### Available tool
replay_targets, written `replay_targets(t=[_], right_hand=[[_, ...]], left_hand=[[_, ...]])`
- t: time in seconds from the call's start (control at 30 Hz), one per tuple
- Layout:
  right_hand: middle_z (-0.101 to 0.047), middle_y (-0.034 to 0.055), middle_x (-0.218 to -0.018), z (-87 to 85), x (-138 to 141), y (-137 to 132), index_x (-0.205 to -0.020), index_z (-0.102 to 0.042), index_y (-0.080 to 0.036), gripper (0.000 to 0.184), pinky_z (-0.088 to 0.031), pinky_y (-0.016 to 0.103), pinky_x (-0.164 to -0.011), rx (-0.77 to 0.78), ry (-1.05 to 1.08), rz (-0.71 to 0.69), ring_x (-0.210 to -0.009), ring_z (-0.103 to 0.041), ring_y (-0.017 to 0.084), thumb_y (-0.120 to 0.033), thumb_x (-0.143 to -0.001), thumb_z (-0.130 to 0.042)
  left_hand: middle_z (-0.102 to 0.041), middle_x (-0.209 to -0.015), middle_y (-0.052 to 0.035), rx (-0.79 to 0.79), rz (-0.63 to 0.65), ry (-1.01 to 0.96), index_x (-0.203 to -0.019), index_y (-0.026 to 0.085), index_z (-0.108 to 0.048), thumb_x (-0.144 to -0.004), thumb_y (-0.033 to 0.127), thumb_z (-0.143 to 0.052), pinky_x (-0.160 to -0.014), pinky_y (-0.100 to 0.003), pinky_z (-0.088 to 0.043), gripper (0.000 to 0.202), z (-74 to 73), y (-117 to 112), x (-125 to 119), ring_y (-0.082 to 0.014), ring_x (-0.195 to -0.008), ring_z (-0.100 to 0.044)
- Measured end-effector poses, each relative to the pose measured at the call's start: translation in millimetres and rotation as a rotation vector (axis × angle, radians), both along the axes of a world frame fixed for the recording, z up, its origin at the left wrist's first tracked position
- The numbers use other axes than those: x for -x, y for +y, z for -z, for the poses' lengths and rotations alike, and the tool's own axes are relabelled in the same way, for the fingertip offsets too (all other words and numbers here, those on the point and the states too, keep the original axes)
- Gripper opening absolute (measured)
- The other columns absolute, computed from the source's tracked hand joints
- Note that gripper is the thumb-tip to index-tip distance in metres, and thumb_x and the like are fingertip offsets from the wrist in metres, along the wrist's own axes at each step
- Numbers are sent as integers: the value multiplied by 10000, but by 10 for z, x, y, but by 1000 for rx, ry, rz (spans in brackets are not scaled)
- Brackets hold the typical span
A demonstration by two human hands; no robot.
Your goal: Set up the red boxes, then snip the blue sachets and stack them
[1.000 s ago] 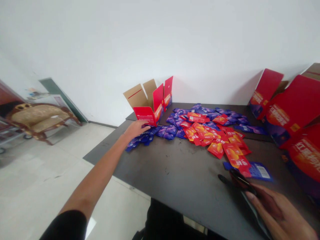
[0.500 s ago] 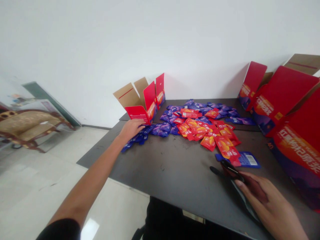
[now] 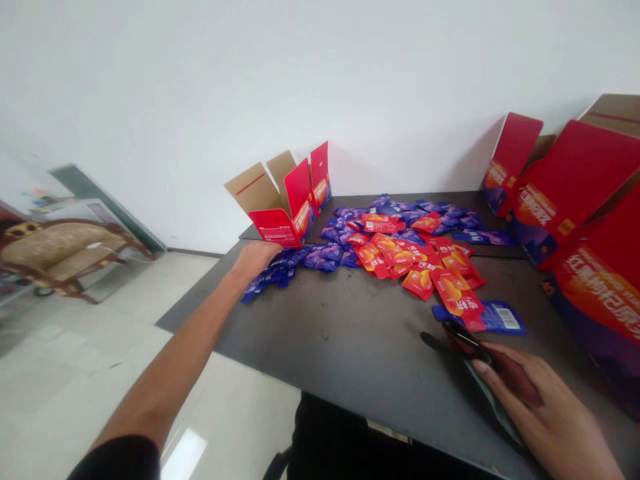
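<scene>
My left hand (image 3: 255, 257) reaches far across the dark table (image 3: 350, 333). Its fingers curl down on a cluster of small blue sachets (image 3: 280, 270) just in front of an open red carton (image 3: 280, 213) with raised cardboard flaps. A spread of red sachets (image 3: 400, 257) and more blue ones lies to the right of it. Near the front edge my right hand (image 3: 540, 413) is closed on a dark flat pouch (image 3: 440, 343) with something dark red on top. A blue sachet with a barcode (image 3: 500, 319) lies just beyond it.
Several large red cartons (image 3: 575, 193) stand tilted along the table's right side, against the white wall. To the left, on the tiled floor, are a wooden upholstered chair (image 3: 55, 250) and a framed panel leaning on the wall.
My left hand has drawn slightly back from the red carton and closed over the blue sachets. The view has shifted a little. My right hand keeps its hold on the dark pouch.
</scene>
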State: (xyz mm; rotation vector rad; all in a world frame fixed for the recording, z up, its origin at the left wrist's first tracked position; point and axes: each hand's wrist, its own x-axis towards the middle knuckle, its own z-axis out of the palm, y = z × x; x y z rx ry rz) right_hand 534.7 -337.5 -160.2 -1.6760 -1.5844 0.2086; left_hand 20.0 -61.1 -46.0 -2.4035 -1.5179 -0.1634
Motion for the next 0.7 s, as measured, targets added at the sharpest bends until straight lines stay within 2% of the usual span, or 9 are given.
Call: replay_targets(t=[0.1, 0.27, 0.43, 0.53, 0.6, 0.7], right_hand=[[-759, 100, -1049, -35, 13, 7, -1139, -727, -250, 571, -578, 450, -835, -27, 12, -11, -896, -732, 316, -738, -857, -627], [-761, 106, -1056, -43, 20, 8, -1140, -730, -258, 575, -583, 452, -813, -20, 1, 2, -906, -736, 322, -746, -857, -621], [-763, 106, -1042, -43, 8, 5, -1137, -720, -271, 556, -588, 455, -800, -20, -17, -11, -894, -737, 316, -745, -869, -608], [-761, 106, -1038, -35, 0, 13, -1136, -718, -275, 554, -588, 463, -787, -40, -20, -18, -883, -737, 317, -749, -874, -602], [-759, 101, -1046, -32, 5, 16, -1145, -716, -284, 537, -587, 461, -782, -49, -29, -21, -885, -737, 313, -739, -883, -603], [-749, 92, -1096, -47, 42, 4, -1183, -700, -290, 490, -586, 441, -809, -47, -39, -28, -943, -732, 299, -690, -919, -601]], left_hand=[[-793, -1155, -55, 23, -20, -2, -1203, 309, -751, -1033, 376, -469, -871, -317, -519, 336, 22, 58, 12, -274, -1050, -737], [-810, -1028, -60, 73, -17, -44, -1036, 247, -792, -1000, 374, -515, -810, -309, -525, 307, 32, 174, -19, -258, -942, -745], [-796, -1117, -77, 54, 10, -138, -1127, 204, -772, -1003, 425, -515, -883, -342, -537, 361, 73, 100, -27, -265, -993, -739], [-781, -1176, -81, 23, 29, -190, -1165, 195, -757, -1007, 427, -525, -952, -365, -536, 364, 35, -32, -4, -270, -1067, -726], [-761, -1234, -95, -15, 41, -222, -1188, 187, -745, -1018, 427, -524, -1025, -390, -514, 368, 0, -196, -71, -279, -1150, -699], [-743, -1260, -114, -97, 91, -297, -1204, 177, -724, -1043, 461, -521, -1083, -415, -483, 385, 33, -626, -429, -278, -1191, -674]])
